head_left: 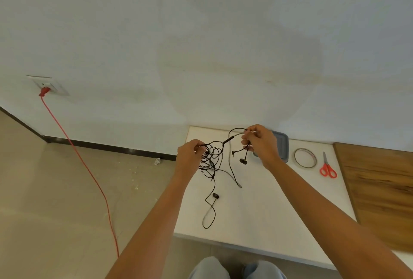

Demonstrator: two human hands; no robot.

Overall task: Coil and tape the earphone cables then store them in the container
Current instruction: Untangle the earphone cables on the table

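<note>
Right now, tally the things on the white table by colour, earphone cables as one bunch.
Black: 1, the earphone cables, held by the left hand and right hand
Grey: 1, the container
Red: 1, the scissors
Clear: 1, the tape roll
Total: 4

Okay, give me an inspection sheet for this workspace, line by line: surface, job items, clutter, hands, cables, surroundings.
Surface: white tabletop, with a brown wood-grain panel at its right.
Job's things: tangled black earphone cables held above the table; grey-blue plastic container behind the right hand; roll of clear tape; red-handled scissors beside the tape.
Clutter: nothing seen on the table; small white scraps on the floor.
Grippers: left hand pinches the cable bundle; right hand pinches a strand near the earbuds.
Cables: loose earphone ends trail onto the table; red power cord runs from a wall socket across the floor.
Surroundings: white wall, beige tiled floor.
</note>
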